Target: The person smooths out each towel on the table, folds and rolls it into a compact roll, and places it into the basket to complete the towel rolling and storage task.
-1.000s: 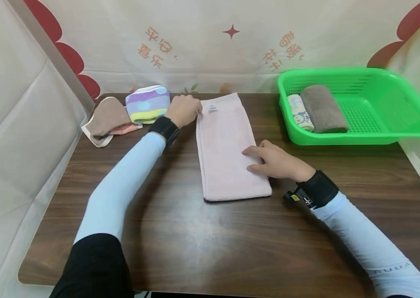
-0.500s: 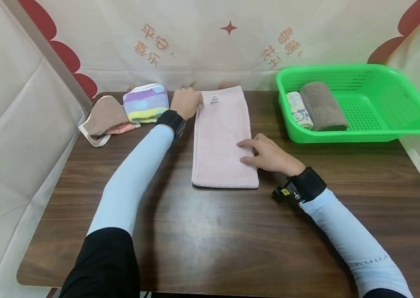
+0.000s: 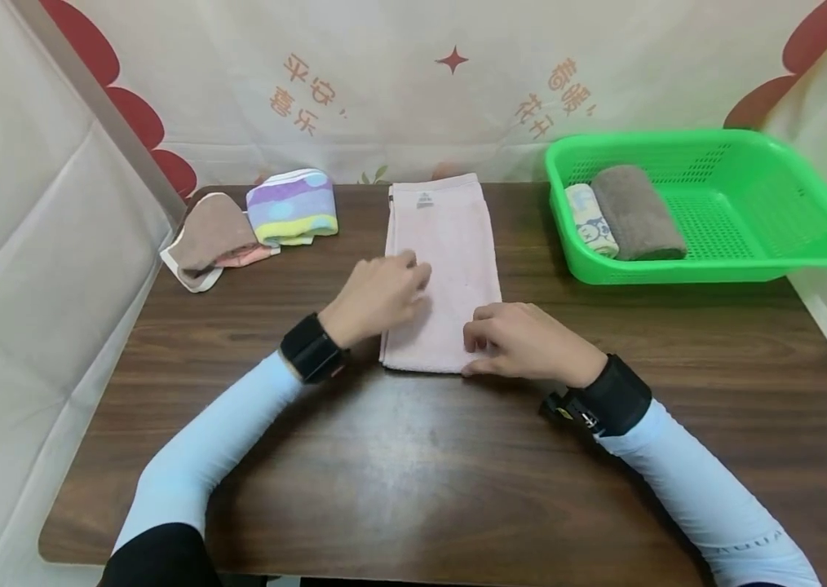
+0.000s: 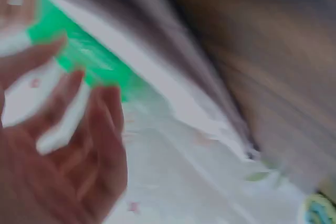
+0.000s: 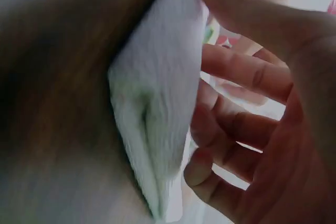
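The left hand [image 3: 378,297] had left the folded pink towel's [image 3: 450,244] far end, joining the right hand [image 3: 531,344]; fingers bent and apart, both seemed placed to work its near end on the counter [image 3: 399,481].

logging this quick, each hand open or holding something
Left hand: open, loosely curled over the folded pink towel, holding nothing.
Right hand: open at the towel's near right corner, no grip visible.
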Demonstrator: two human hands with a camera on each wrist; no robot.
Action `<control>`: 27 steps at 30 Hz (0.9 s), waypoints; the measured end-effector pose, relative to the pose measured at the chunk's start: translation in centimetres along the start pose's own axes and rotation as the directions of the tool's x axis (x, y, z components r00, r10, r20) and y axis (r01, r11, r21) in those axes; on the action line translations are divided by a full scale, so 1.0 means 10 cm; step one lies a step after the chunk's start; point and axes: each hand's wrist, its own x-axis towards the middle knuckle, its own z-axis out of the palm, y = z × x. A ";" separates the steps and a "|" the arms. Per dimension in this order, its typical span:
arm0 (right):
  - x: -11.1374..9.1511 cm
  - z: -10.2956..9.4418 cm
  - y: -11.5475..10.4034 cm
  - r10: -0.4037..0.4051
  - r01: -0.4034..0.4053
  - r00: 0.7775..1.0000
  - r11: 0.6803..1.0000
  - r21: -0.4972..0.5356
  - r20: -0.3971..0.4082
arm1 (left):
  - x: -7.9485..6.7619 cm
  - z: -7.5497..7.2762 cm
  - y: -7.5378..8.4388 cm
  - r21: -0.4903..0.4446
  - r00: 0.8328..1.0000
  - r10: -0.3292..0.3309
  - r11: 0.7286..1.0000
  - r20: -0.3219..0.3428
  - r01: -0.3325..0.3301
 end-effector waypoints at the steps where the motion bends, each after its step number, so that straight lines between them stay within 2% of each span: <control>1: 0.00 0.00 -0.02 0.003 -0.003 1.000 1.000 -0.017 0.015 | -0.07 -0.03 0.07 -0.006 0.999 0.030 1.000 0.035 -0.030; 4: 0.00 0.00 -0.07 0.017 -0.014 0.999 0.998 -0.061 0.043 | -0.24 -0.05 0.18 -0.016 0.985 0.107 0.994 0.133 -0.105; 8: 0.00 -0.01 -0.10 0.025 -0.020 0.998 0.997 -0.078 0.062 | -0.36 -0.01 0.20 -0.028 0.966 0.151 0.989 0.212 -0.148; 12: 0.00 -0.02 -0.13 0.017 -0.013 0.999 0.996 -0.088 0.045 | -0.41 0.01 0.20 -0.034 0.957 0.181 0.983 0.228 -0.178; 16: -0.01 0.00 -0.15 0.010 -0.007 1.000 0.995 -0.095 0.023 | -0.43 0.02 0.19 -0.049 0.950 0.224 0.975 0.218 -0.219; 19: -0.01 0.01 -0.15 0.014 -0.012 1.000 0.997 -0.082 0.019 | -0.44 0.01 0.17 -0.087 0.948 0.240 0.970 0.211 -0.226; 22: -0.01 0.02 -0.12 0.042 -0.041 0.999 0.999 -0.035 0.027 | -0.43 0.00 0.14 -0.140 0.951 0.229 0.969 0.209 -0.203; 27: 0.01 0.02 -0.01 0.118 -0.122 0.992 0.986 0.115 0.043 | -0.40 0.02 0.04 -0.262 0.956 0.214 0.952 0.203 -0.157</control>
